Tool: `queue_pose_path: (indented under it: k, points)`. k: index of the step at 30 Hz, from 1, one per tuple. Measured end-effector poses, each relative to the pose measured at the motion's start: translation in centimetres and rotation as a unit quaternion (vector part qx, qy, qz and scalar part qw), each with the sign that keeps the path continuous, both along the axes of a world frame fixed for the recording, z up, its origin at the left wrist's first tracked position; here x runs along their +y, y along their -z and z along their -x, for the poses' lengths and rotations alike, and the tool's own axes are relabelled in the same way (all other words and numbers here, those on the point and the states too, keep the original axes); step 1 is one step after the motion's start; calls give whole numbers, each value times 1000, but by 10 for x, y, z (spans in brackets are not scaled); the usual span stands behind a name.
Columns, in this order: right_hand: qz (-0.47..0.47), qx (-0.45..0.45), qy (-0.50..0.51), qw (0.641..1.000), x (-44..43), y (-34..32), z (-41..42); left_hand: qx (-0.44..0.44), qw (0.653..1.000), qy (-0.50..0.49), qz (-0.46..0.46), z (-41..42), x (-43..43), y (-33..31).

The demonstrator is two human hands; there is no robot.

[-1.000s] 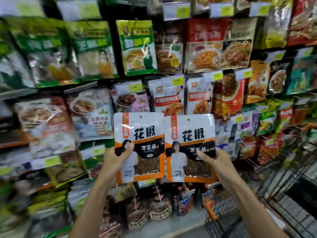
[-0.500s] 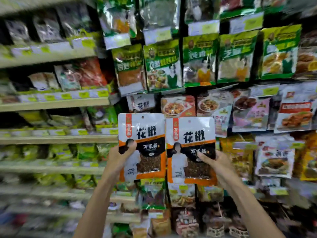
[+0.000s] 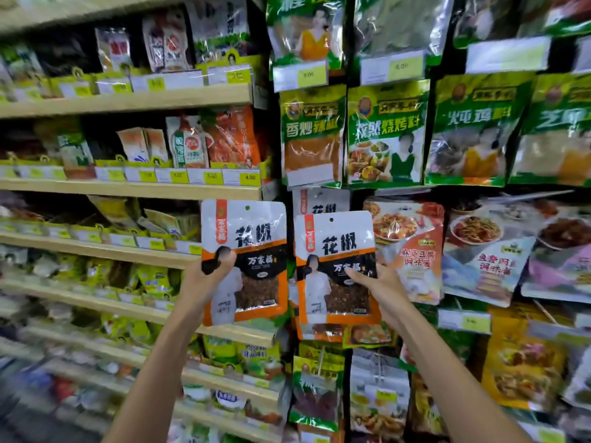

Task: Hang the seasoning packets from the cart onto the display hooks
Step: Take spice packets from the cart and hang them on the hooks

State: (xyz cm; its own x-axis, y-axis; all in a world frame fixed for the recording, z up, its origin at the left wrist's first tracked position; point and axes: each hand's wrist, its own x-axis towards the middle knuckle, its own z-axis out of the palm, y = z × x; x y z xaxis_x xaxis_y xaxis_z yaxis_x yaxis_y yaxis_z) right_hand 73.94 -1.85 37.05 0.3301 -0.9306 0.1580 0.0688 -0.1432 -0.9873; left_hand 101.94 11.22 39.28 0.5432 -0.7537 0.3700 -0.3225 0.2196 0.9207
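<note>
I hold up two white-and-orange seasoning packets with black characters. My left hand (image 3: 204,282) grips the left packet (image 3: 252,238) by its lower left side, thumb on the front. My right hand (image 3: 380,289) grips the right packet (image 3: 339,238) at its lower right edge. Each packet has a small hang hole near the top. Just behind and above the right packet, a matching packet (image 3: 319,203) hangs on the display, mostly hidden. The hook itself and the cart are out of sight.
Green seasoning bags (image 3: 387,132) hang in a row above. Sauce packets (image 3: 412,251) hang to the right. Wooden shelves (image 3: 134,100) with small packets and yellow price tags (image 3: 249,178) fill the left half. More hanging bags (image 3: 316,391) sit below.
The view has swung left along the display; the cart has left the frame and wooden shelves have come in. Both hands still hold the packets, and the right one now sits slightly lower.
</note>
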Motion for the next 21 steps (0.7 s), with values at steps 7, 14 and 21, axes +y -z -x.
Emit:
queue_pose_path:
  k: [7, 14, 21]
  points:
    - [-7, 5, 2, 1000, -61, -18, -46, -1, 1000, -1, 8, -20, -35, -5]
    - [-13, -6, 38, 999, -91, -19, -65, 7, 1000, 27, 0, -38, -65, -4]
    - [-18, -6, 96, 995, -111, -12, -81, 28, 997, 75, 0, -51, -86, -6]
